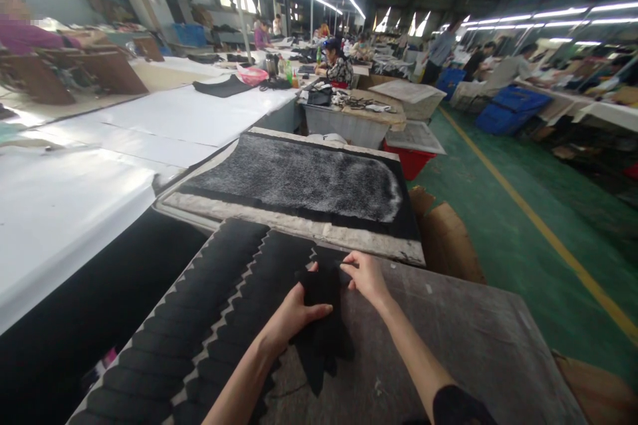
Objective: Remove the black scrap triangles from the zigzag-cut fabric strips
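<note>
My left hand (299, 311) is closed around a bunch of black fabric pieces (321, 292), thumb on top. Pointed ends of the bunch hang down toward me. To its right, my right hand (366, 275) pinches the edge of a black piece at the far end of a row. Overlapping black fabric pieces (199, 299) lie in long rows on the left of the brown table (448, 325), their notched edges forming zigzag lines. The fingertips of my left hand are partly hidden behind the bunch.
Beyond the table lies a board with a black sheet (299, 176) smeared whitish. White sheeting (164, 113) covers the left tables. Cardboard (448, 232) stands at the right edge, beside a green floor (503, 212). Several people sit at distant tables; blue bins (513, 108) stand along the aisle.
</note>
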